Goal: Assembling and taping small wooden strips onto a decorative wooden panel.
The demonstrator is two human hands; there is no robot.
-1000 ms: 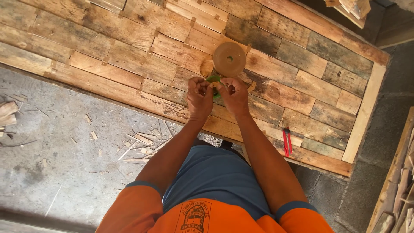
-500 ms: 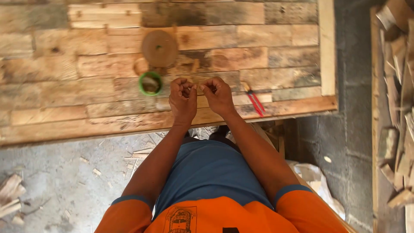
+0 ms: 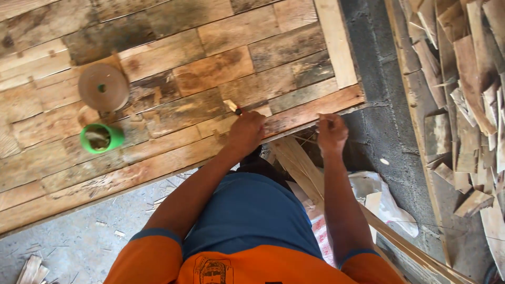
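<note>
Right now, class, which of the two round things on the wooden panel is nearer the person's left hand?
The green cup; it sits closer to the left hand than the brown tape roll, which lies farther up the panel.

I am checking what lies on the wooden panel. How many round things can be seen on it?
2. A brown tape roll lies flat near the panel's left part; a green cup stands just below it. Others may be outside the view.

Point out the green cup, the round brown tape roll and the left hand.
Green plastic cup (image 3: 101, 139): head view, on its rim and wall.
Round brown tape roll (image 3: 103, 88): head view, flat face.
Left hand (image 3: 246, 131): head view, back of the hand.
</note>
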